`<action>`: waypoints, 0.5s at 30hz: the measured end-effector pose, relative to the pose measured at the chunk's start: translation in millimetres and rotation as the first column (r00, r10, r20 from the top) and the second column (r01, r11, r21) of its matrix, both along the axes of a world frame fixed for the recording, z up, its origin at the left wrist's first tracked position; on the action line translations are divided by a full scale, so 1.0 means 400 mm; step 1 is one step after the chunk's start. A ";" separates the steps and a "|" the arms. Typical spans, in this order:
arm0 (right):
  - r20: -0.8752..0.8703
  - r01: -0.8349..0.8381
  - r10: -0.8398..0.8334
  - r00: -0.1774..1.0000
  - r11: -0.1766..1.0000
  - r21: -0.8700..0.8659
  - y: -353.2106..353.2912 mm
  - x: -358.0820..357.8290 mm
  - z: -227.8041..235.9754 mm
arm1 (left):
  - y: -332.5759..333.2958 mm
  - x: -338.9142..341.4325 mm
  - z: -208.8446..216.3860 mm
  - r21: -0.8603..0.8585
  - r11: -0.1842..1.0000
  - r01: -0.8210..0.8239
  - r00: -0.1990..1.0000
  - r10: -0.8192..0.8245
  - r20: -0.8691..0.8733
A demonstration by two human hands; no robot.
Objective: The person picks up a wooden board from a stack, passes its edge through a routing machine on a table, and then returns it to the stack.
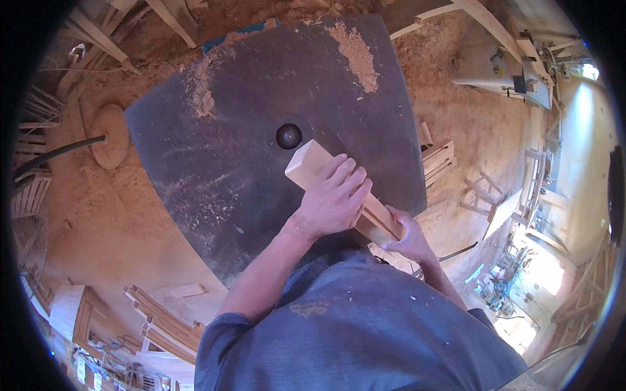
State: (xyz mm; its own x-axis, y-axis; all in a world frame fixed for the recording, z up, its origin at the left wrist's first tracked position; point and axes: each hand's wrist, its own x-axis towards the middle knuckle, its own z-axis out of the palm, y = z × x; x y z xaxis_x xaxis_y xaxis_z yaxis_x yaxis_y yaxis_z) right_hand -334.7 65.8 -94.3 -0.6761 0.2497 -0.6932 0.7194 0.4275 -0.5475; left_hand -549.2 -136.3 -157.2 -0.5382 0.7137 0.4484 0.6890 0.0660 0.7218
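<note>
Looking down in dusty woodshop, taking in brown, sawdust-covered floor (85, 221) and, at centre, broad dark tabletop (254, 72). Seeing one pale sawdust heap (357, 58) toward its far edge, right of centre, plus looser sawdust patch (203, 91) farther left. Noting round opening (289, 136) near the tabletop's middle.

Holding squared timber (306, 166) in both hands, slanting it from upper left to lower right. Pointing far end just beside the round opening, bringing near end close to the torso. Showing dark lengthwise line toward near end. Not telling from this angle whether touching the tabletop or held clear.

Wrapping left hand (334, 201) over the timber's middle, pressing fingers side by side, curling them across the top. Clamping right hand (409, 238) around near end; not telling exact finger placement, being partly hidden.

Wearing dark blue shirt (378, 326), flecked with few pale specks. Also spotting stacked wooden strips (166, 322) at lower left, wooden pieces (438, 161) just past the tabletop's right side, wooden frame (482, 194) farther right, black hose (59, 156) at far left, wooden beams (173, 19) along the top.
</note>
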 end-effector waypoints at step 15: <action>-0.239 0.027 0.169 0.956 0.763 0.645 -0.127 -0.014 -0.127 | 0.069 -0.054 -0.088 -0.032 0.999 -0.009 1.000 0.008 -0.012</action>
